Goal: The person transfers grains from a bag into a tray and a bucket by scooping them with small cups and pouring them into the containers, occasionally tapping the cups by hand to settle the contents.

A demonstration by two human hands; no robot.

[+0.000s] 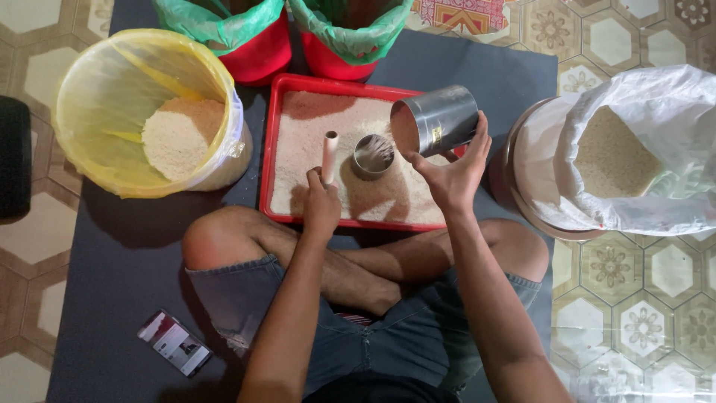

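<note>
A red tray (274, 134) filled with pale rice lies on a dark mat in front of my crossed legs. My left hand (321, 201) grips a short pale wooden stick (329, 153), held upright over the rice. Just right of the stick a small round metal cup (373, 154) stands in the rice. My right hand (453, 173) holds a larger metal tin (436, 119), tipped on its side with its mouth turned toward the small cup.
A yellow-lined bin (89, 104) with rice stands at the left. Two red buckets (261, 52) with green liners stand behind the tray. A white sack of rice (656, 149) sits at the right. A phone (174, 342) lies on the mat by my left knee.
</note>
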